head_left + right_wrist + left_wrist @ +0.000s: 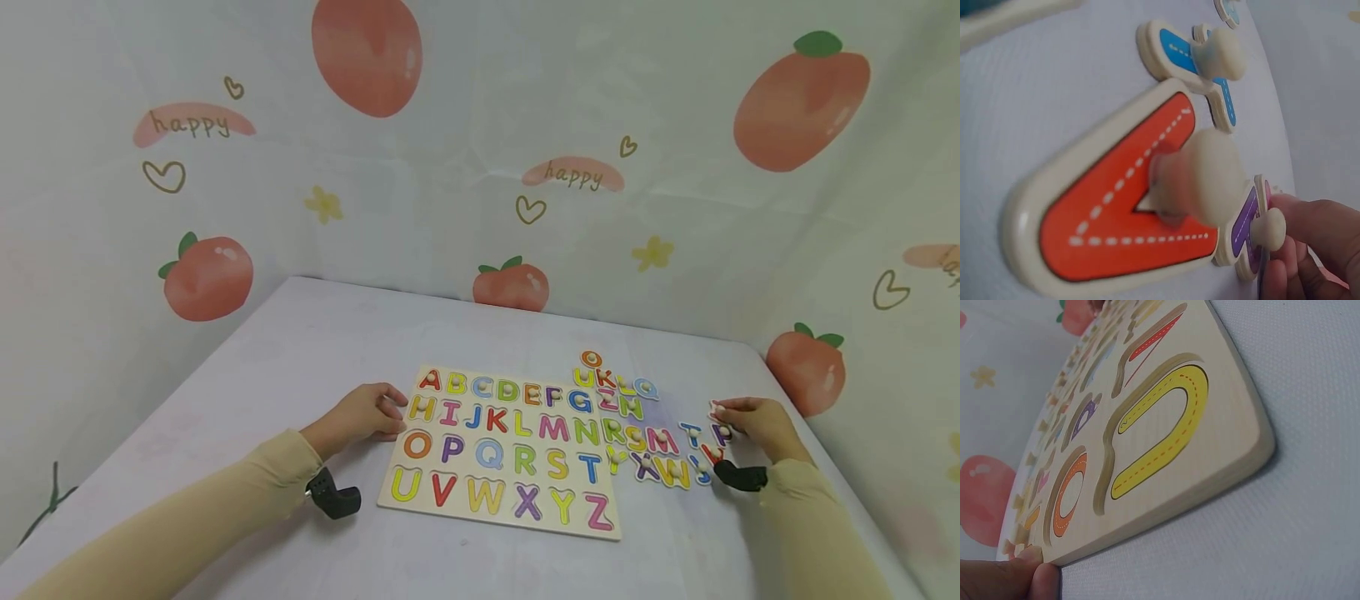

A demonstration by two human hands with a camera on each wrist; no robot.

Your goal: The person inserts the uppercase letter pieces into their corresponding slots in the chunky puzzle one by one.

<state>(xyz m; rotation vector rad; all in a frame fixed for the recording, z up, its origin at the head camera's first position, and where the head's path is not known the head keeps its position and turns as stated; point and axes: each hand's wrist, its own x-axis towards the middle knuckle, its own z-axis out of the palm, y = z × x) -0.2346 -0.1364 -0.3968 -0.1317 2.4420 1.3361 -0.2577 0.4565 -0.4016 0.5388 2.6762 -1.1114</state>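
A wooden alphabet puzzle board (480, 521) lies on the table. Knobbed letters fill its top row, A to G, and the H (422, 408) slot. My left hand (367, 414) touches the board's left edge, fingers loosely bent; the left wrist view shows its fingertips (1032, 555) at the rim. At the right, my right hand (765, 422) pinches a small pink letter piece (716, 408), mostly hidden by the fingers. Beside that hand lie a purple letter F or P (722, 435), a red V (1116, 206) and a blue T (691, 432).
Loose letters lie along the board's right side, among them an orange O (591, 359), a pink M (662, 442) and a yellow W (675, 473). Behind the table (315, 325) hangs a fruit-printed cloth (450, 183).
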